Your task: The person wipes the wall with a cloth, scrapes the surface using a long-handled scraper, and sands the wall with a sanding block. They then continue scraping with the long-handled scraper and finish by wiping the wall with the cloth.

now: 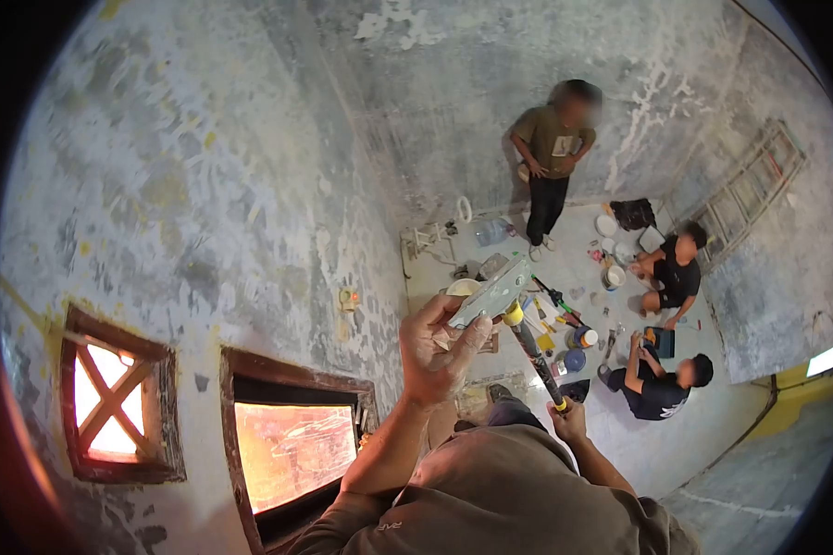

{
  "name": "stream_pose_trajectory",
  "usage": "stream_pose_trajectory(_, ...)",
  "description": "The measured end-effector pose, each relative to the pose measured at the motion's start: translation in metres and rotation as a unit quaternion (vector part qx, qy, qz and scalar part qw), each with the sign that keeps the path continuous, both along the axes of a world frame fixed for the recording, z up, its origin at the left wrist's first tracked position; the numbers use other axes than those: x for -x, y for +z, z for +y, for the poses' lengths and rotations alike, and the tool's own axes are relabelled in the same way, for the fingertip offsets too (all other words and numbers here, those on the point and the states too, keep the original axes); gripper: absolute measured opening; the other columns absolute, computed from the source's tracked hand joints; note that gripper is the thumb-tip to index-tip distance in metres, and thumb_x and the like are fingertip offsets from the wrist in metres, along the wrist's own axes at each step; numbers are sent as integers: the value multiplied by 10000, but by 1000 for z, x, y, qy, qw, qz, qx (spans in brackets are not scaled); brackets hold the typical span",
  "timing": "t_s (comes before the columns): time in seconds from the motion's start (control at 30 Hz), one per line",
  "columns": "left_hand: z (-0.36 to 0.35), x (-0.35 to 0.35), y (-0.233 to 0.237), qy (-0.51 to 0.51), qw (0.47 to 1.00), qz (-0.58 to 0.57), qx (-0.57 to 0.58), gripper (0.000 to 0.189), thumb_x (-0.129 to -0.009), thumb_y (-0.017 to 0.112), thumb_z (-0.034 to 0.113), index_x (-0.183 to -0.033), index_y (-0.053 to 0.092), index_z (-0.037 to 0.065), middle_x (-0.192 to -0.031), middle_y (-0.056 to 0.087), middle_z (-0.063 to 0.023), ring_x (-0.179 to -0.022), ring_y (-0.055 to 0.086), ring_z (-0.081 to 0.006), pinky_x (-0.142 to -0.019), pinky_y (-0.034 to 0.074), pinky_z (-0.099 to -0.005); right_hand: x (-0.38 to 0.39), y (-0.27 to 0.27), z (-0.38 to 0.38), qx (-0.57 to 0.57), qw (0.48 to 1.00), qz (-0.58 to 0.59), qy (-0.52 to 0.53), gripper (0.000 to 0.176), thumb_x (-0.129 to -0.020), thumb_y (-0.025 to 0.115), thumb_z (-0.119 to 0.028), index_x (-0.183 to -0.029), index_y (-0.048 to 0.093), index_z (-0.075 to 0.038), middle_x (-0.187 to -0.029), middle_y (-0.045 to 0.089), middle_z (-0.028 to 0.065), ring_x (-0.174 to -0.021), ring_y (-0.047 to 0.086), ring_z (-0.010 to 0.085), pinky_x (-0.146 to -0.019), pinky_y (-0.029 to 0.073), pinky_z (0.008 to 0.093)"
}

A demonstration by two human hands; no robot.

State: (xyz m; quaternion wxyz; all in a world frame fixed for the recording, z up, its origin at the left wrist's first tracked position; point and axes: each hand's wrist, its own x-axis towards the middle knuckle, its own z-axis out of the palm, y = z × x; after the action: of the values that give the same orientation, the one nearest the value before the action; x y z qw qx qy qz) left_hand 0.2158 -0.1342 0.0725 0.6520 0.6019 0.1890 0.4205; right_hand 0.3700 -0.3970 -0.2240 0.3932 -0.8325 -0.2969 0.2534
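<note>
My left hand (442, 350) is closed on the edge of a flat, pale grey-green plate (496, 292), thumb on its near side. The plate is tilted and sits at the top of a black pole (535, 356) with a yellow collar. It looks like a pole sander head, though its working face is hidden. Lower and to the right, my right hand (570, 422) is wrapped round the pole's lower end, near a yellow ring.
Tools, tubs and a white bucket (613, 276) lie on the floor ahead. One person (553, 153) stands by the wall; two others (677, 275) crouch at the right. A ladder (755, 190) leans on the right wall. Window frames (120, 398) are at the left.
</note>
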Motion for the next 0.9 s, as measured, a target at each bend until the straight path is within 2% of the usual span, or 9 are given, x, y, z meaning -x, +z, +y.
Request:
stream_pose_trajectory(0.03,-1,-8,0,-11,1000,-8,11,204,-849,631,13,-1032,599,-72,-927,653,-82,-823,591,-100,-761,477,-245,-2,4,-2,10,1000,17,-6,268,-843,666,-178,-686,521,-16,-561,430,8,-562,372,92,-510,344,313)
stream_pose_trajectory(0.1,1,-21,-4,-27,999,3,16,201,-850,633,17,-1026,593,-71,-933,652,-90,-838,602,-111,-764,486,-252,-6,-1,-8,-2,1000,17,-21,279,-843,666,-203,-688,528,-17,-560,435,13,-561,378,97,-510,349,317)
stream_pose_trajectory(0.27,4,-57,0,-61,998,0,29,173,-853,627,6,-993,559,-70,-953,646,-124,-898,633,-158,-796,528,-287,-26,-2,-11,25,998,-3,-54,262,-828,674,-221,-726,561,-8,-553,491,105,-529,422,161,-524,383,360)
stream_pose_trajectory(0.33,5,-74,-2,-68,997,-29,34,104,-858,593,-32,-921,514,-53,-938,647,-170,-858,672,-225,-790,575,-342,-35,6,-11,34,997,-4,-74,255,-824,676,-220,-736,567,-7,-557,497,123,-525,428,173,-527,388,367)
stream_pose_trajectory(0.53,8,-112,-12,-125,991,-17,43,132,-863,607,-22,-954,519,-60,-960,634,-146,-881,655,-195,-802,559,-311,-58,-11,-26,43,993,-22,-111,272,-819,681,-217,-719,570,11,-550,493,137,-516,423,177,-520,384,372)
stream_pose_trajectory(0.6,9,-123,-15,-136,989,-14,52,126,-865,607,-19,-946,518,-54,-950,636,-143,-871,659,-192,-777,557,-298,-64,-19,-28,7,990,-38,-135,295,-794,698,-218,-680,554,12,-554,510,195,-468,457,269,-492,370,401)
stream_pose_trajectory(0.63,10,-127,-16,-144,988,-11,58,121,-866,607,-17,-938,516,-49,-940,637,-139,-862,662,-190,-751,556,-285,-66,-18,-29,9,990,-36,-137,295,-794,698,-218,-680,554,12,-554,510,195,-468,457,269,-492,370,401)
stream_pose_trajectory(0.7,10,-136,-17,-145,987,-4,65,121,-866,612,-12,-930,515,-45,-930,639,-136,-855,665,-186,-728,552,-275,-70,-12,-27,50,988,-2,-145,294,-819,680,-218,-682,559,13,-540,480,124,-519,410,161,-512,373,370)
stream_pose_trajectory(0.9,13,-158,-20,-157,986,9,61,130,-860,627,1,-921,518,-37,-907,641,-126,-849,669,-176,-682,548,-260,-81,-14,-23,48,986,6,-163,302,-820,679,-216,-666,553,11,-529,471,116,-515,396,154,-503,360,366)
